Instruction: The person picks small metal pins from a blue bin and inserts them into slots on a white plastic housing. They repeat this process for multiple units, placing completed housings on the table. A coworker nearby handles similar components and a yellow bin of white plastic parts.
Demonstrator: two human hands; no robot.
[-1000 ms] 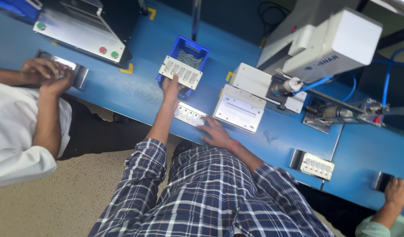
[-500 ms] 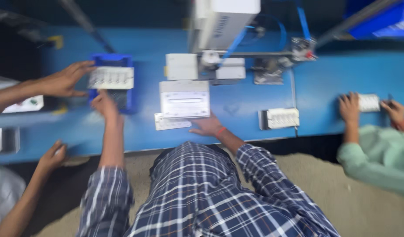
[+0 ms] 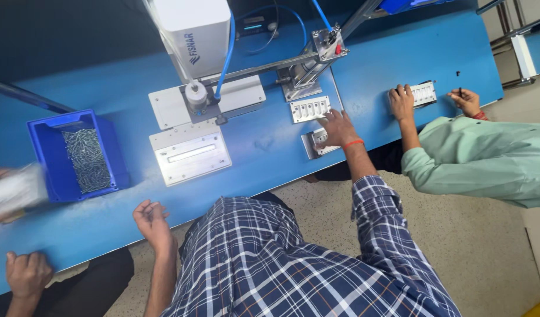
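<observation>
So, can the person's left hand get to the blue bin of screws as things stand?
Probably yes: the left hand hangs empty at the table edge, and bare blue surface lies between it and the blue bin.

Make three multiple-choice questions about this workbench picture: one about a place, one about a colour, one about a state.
1. Where does the person's right hand rest?
A. in the bin
B. on a small white part at the front edge of the table
C. on the floor

2. What colour is the bin that holds the small metal pieces?
A. blue
B. red
C. yellow

3. How is the person's left hand?
A. closed around a tool
B. inside the bin
C. open and holding nothing, at the table's front edge

Answers:
1 B, the right hand lies over the white part below the white multi-slot plate.
2 A, its walls are the same blue as the table.
3 C, the fingers are loose and nothing is in them.
</observation>
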